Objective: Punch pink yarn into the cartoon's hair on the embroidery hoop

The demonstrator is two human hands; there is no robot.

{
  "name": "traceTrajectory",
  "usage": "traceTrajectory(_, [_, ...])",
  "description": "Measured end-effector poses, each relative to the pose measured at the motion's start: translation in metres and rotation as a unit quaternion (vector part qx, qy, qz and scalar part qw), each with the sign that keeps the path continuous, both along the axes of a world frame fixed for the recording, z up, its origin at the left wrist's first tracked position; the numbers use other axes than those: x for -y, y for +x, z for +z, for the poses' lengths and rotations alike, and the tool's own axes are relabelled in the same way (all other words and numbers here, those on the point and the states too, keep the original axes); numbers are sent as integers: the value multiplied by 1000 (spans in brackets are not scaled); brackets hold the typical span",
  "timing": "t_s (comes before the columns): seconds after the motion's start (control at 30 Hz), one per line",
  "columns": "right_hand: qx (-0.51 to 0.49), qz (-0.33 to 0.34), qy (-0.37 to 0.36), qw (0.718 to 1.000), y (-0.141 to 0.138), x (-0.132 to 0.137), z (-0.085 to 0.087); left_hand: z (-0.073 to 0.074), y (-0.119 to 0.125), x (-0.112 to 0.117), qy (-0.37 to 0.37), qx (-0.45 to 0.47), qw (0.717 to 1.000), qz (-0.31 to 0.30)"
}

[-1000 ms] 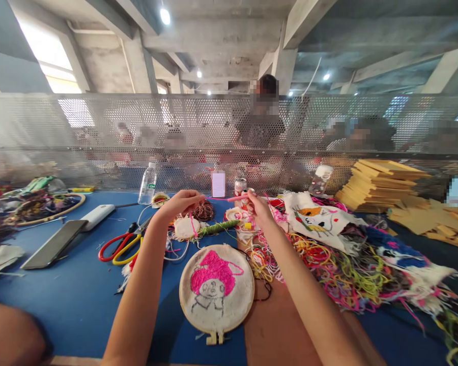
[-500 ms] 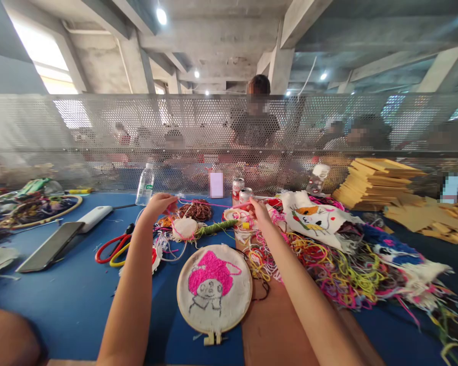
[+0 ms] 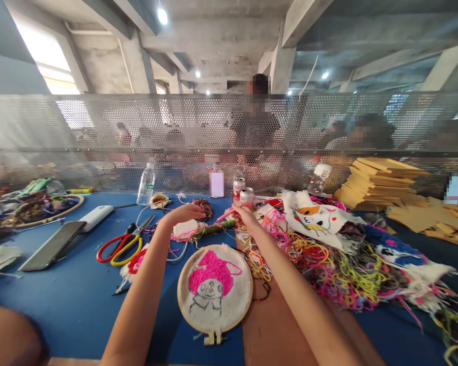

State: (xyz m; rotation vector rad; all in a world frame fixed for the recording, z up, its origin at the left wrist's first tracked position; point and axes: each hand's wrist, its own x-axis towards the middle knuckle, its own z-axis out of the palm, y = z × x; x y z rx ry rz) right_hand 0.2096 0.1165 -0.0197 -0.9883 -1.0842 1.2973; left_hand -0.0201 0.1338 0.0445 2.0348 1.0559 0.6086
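An embroidery hoop [image 3: 214,315] lies in front of me, its white cloth bearing a looped pink hood and a drawn character outline. Beyond it, my right hand [image 3: 241,214] is closed on a slim pink tool [image 3: 223,217] that points left. My left hand [image 3: 186,213] is bent towards it, fingers together near a brown yarn bundle [image 3: 203,207]; what they pinch is hidden. Below the hands are a white cloth-like piece [image 3: 185,230] and a green yarn-wrapped bundle [image 3: 216,227]. Scissors with red and yellow handles [image 3: 126,243] lie left of my left forearm.
Tangled coloured yarn [image 3: 339,269] and a cat-patterned cloth [image 3: 316,218] cover the right side. Drink cans [image 3: 246,197], a bottle [image 3: 146,184] and a propped phone [image 3: 217,184] stand before a perforated screen [image 3: 191,122]. Another phone [image 3: 53,246] lies left; stacked yellow boards [image 3: 374,183] stand right.
My left hand has moved right, towards my right hand, uncovering the scissors' blades. My right hand has shifted slightly left and down. The pink yarn stretched between them is no longer visible as a taut line.
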Motion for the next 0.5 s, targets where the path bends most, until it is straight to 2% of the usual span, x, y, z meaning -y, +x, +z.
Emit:
traceTrajectory(0.1, [14, 53, -2, 999, -14, 5, -2, -8, 31, 6, -22, -73, 996, -43])
traceTrajectory(0.2, [18, 75, 1, 997, -25, 8, -6, -18, 49, 8, -22, -119, 992, -44])
traceTrajectory(0.33, [11, 66, 8, 998, -31, 10, -9, -27, 53, 5, -25, -145, 989, -28])
traceTrajectory(0.5, [9, 51, 23, 998, -32, 10, -10, -27, 45, 3, -71, -155, 984, -42])
